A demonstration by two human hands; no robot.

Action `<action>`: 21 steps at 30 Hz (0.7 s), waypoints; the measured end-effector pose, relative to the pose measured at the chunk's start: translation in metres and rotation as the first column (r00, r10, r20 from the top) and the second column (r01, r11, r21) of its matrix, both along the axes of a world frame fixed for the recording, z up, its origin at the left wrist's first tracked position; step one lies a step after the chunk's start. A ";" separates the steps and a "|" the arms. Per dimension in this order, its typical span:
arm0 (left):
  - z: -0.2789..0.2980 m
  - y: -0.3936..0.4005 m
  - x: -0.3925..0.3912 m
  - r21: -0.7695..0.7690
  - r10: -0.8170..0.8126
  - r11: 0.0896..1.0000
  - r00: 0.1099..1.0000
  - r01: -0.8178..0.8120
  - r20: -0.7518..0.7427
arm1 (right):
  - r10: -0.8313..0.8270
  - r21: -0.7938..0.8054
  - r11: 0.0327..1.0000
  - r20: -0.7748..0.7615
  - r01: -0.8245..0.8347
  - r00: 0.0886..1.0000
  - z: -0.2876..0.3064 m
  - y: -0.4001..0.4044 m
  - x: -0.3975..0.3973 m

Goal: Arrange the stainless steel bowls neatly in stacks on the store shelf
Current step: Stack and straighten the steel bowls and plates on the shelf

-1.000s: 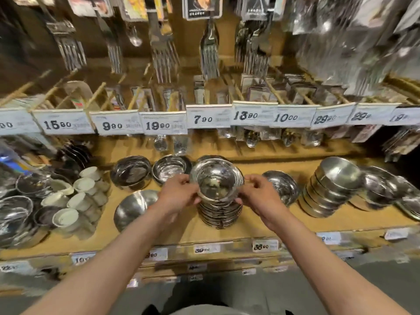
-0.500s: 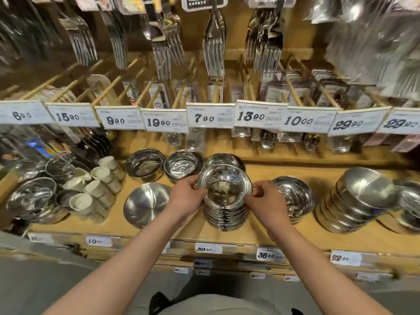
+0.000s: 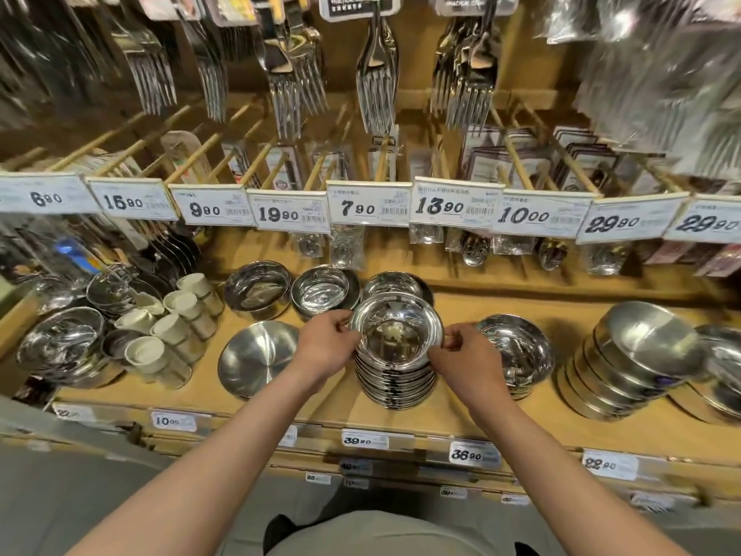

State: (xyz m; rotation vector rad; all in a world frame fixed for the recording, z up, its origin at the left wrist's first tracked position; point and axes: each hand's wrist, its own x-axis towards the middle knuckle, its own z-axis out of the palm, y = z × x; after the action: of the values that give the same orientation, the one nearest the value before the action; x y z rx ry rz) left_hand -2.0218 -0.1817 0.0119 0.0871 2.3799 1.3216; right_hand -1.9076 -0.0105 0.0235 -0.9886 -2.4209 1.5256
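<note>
You stand at a wooden store shelf (image 3: pixel 501 427) stocked with steel tableware, forks (image 3: pixel 377 90) hanging above a row of price tags (image 3: pixel 367 203). At right a leaning stack of wide bowls (image 3: pixel 629 363) slumps toward the back; at left a matte steel plate (image 3: pixel 256 357) lies tilted beside a cluster of small white cups (image 3: pixel 176 327). Three shallow bowls (image 3: pixel 324 290) line the back of the shelf, and a lone shiny bowl (image 3: pixel 517 351) sits just right of centre. In the middle stands the task's stack of stainless steel bowls (image 3: pixel 395 385), its rims nearly aligned. Your left hand (image 3: pixel 326 347) and right hand (image 3: pixel 461 365) flank it, each pinching the rim of the top bowl (image 3: pixel 397 329) between thumb and fingertips, opposite one another, likely so it sits level and centred on the ones beneath. Whether it is fully nested cannot be told; it seems slightly offset toward the back, so a small squaring nudge appears to be the step in hand
</note>
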 end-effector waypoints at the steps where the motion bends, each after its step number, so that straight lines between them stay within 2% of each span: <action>1: -0.001 0.000 0.000 0.003 0.014 1.000 1.000 -0.014 -0.006 | -0.004 0.005 1.000 -0.004 0.004 1.000 -0.001 0.000 0.000; 11: -0.004 -0.008 -0.004 0.079 0.011 0.997 1.000 -0.012 0.016 | -0.029 0.008 1.000 -0.026 0.029 0.999 -0.006 0.000 0.005; 16: -0.012 -0.032 -0.013 0.195 0.138 0.968 0.985 -0.156 0.103 | -0.076 0.039 0.996 -0.203 0.086 0.976 0.007 -0.014 0.008; 18: -0.015 -0.048 -0.019 0.209 0.182 0.957 0.978 -0.201 0.104 | -0.038 0.039 0.998 -0.254 0.049 0.966 0.015 -0.029 0.007; 21: -0.014 -0.075 -0.030 0.192 0.215 0.955 0.973 -0.226 0.080 | 0.037 -0.040 0.998 -0.300 -0.051 0.953 0.022 -0.061 -0.003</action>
State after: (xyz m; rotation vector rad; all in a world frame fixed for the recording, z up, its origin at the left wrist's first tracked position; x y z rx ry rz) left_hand -2.0519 -0.2565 -0.0017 -0.1625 2.2525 1.6422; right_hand -1.9109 -0.0714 0.0458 -0.6563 -2.2171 1.6202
